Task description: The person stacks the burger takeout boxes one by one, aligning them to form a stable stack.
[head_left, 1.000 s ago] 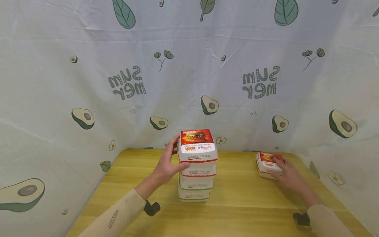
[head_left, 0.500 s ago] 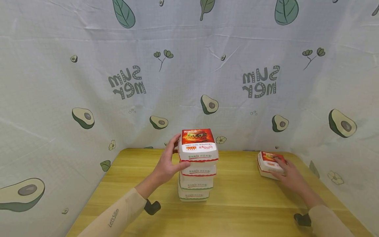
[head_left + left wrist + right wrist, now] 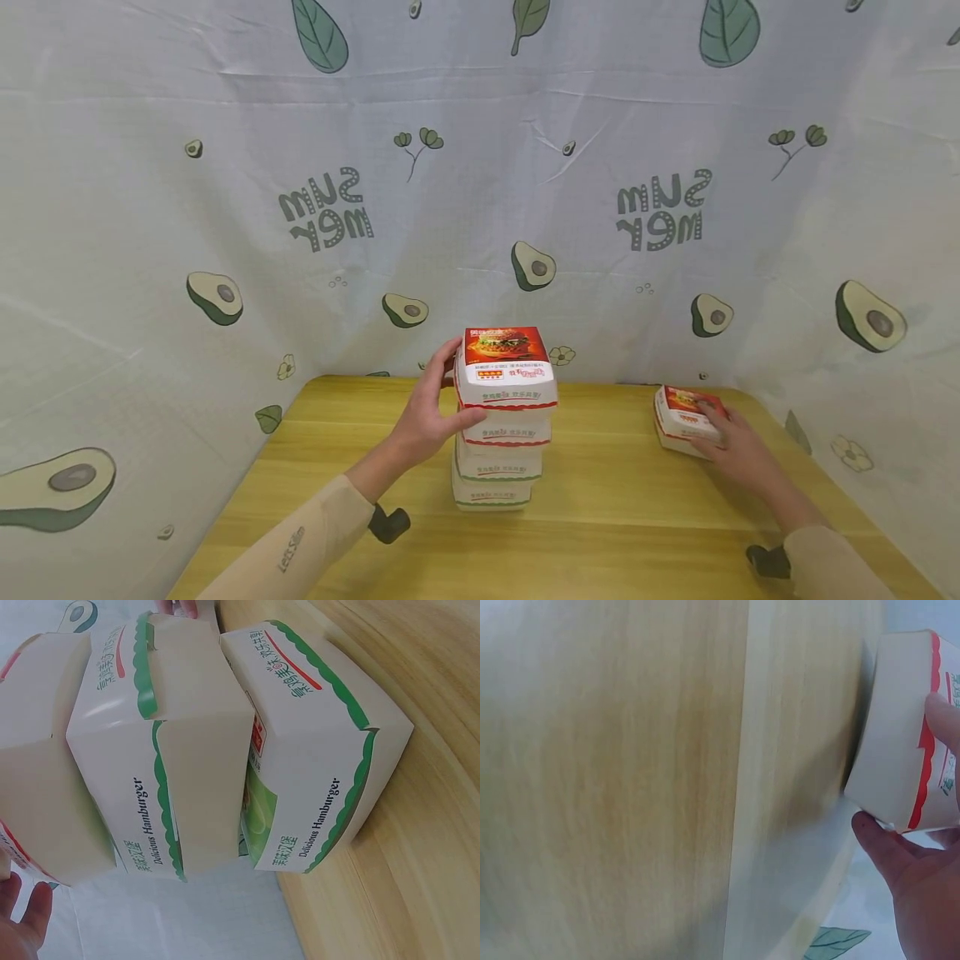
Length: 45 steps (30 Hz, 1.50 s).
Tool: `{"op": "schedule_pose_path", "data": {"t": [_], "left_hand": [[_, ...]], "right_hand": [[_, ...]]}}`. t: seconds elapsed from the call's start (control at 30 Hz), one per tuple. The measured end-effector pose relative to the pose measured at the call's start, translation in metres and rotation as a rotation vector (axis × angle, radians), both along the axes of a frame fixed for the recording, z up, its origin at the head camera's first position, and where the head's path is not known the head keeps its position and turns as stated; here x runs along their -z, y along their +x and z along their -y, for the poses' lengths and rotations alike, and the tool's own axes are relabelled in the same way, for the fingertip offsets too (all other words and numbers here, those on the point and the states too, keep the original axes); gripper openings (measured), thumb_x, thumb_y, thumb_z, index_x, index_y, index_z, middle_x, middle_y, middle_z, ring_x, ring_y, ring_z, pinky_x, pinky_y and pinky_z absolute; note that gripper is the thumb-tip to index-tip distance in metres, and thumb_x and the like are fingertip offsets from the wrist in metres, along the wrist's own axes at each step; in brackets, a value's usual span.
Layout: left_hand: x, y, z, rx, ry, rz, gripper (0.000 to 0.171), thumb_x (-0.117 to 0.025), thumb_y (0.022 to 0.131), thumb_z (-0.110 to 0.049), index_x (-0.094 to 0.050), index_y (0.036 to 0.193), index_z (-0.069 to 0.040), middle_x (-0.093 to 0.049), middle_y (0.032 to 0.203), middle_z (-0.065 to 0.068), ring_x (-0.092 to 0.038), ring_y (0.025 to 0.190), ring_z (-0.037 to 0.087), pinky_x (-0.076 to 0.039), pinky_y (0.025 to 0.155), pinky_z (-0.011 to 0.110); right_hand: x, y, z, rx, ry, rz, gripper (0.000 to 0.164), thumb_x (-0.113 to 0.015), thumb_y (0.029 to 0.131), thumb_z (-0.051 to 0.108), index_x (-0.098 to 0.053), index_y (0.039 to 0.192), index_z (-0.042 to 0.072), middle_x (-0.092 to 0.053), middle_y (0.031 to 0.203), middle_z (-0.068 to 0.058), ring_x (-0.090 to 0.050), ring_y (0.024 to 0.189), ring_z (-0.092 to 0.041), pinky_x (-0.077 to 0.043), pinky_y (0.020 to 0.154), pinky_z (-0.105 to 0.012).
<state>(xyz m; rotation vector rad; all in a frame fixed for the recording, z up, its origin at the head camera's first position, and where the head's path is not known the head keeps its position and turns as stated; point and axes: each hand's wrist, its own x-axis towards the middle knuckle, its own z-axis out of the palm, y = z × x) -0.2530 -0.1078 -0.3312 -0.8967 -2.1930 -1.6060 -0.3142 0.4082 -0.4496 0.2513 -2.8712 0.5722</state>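
Observation:
Several white burger boxes are stacked at mid-table. The top box (image 3: 506, 367) has a red lid with a burger picture, and the box under it (image 3: 513, 429) is red-edged. Two green-edged boxes form the bottom, the lowest box (image 3: 307, 742) resting on the wood. My left hand (image 3: 423, 421) grips the stack's upper left side, thumb across the front near the top box's lower edge, fingers partly hidden behind. At the right rear, my right hand (image 3: 738, 450) grips a separate red-edged burger box (image 3: 904, 727), thumb on one side and fingers on another. Whether that box touches the table I cannot tell.
The yellow wooden table (image 3: 600, 500) ends at a pale curtain (image 3: 450, 100) printed with avocados, which closes in the back and both sides. The separate box stands near the table's back right corner. A black strap piece (image 3: 390, 523) shows by each wrist.
The top box and the separate box have each shifted very slightly to the right, with the hands on them. Both hands keep the same hold.

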Motion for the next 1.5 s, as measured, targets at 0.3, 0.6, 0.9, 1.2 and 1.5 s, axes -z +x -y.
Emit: {"op": "schedule_pose_path", "data": {"t": [0.3, 0.6, 0.9, 1.2, 1.5], "left_hand": [[0.023, -0.022, -0.001, -0.016, 0.002, -0.007, 0.095, -0.078, 0.085, -0.029, -0.020, 0.160, -0.021, -0.043, 0.150, 0.001, -0.042, 0.134, 0.020, -0.041, 0.107, 0.045], [0.024, -0.025, -0.003, -0.003, 0.004, -0.032, 0.093, -0.077, 0.086, -0.039, -0.021, 0.159, -0.029, -0.043, 0.149, -0.005, -0.042, 0.132, 0.015, -0.042, 0.106, 0.049], [0.027, -0.028, -0.002, -0.020, -0.002, -0.025, 0.093, -0.078, 0.086, -0.039, -0.022, 0.159, -0.030, -0.042, 0.150, -0.006, -0.042, 0.134, 0.015, -0.042, 0.105, 0.050], [0.026, -0.027, -0.002, -0.008, -0.002, -0.020, 0.093, -0.079, 0.085, -0.032, -0.022, 0.158, -0.029, -0.043, 0.150, -0.006, -0.042, 0.134, 0.015, -0.043, 0.104, 0.045], [0.027, -0.028, 0.000, -0.001, 0.004, -0.013, 0.095, -0.080, 0.084, -0.028, -0.021, 0.159, -0.023, -0.043, 0.150, 0.000, -0.043, 0.133, 0.020, -0.042, 0.104, 0.049]], "right_hand": [[0.002, 0.001, -0.002, 0.011, -0.004, 0.003, 0.081, -0.066, 0.096, 0.042, -0.031, 0.152, -0.005, -0.024, 0.142, -0.050, -0.032, 0.123, -0.070, -0.032, 0.096, -0.079], [0.002, 0.001, -0.002, 0.005, -0.006, 0.003, 0.080, -0.066, 0.097, 0.041, -0.031, 0.152, -0.004, -0.023, 0.143, -0.050, -0.032, 0.123, -0.070, -0.032, 0.095, -0.080], [0.001, 0.003, -0.001, 0.010, -0.009, 0.007, 0.081, -0.066, 0.096, 0.043, -0.031, 0.152, -0.004, -0.023, 0.143, -0.050, -0.032, 0.123, -0.070, -0.032, 0.096, -0.080], [0.001, -0.003, 0.000, -0.037, -0.045, -0.080, 0.076, -0.068, 0.096, 0.038, -0.035, 0.152, -0.002, -0.032, 0.140, -0.046, -0.039, 0.121, -0.064, -0.035, 0.092, -0.078], [-0.027, -0.007, 0.023, -0.073, -0.048, -0.105, 0.079, -0.070, 0.095, 0.040, -0.035, 0.154, 0.001, -0.032, 0.144, -0.045, -0.041, 0.121, -0.063, -0.037, 0.092, -0.078]]}}
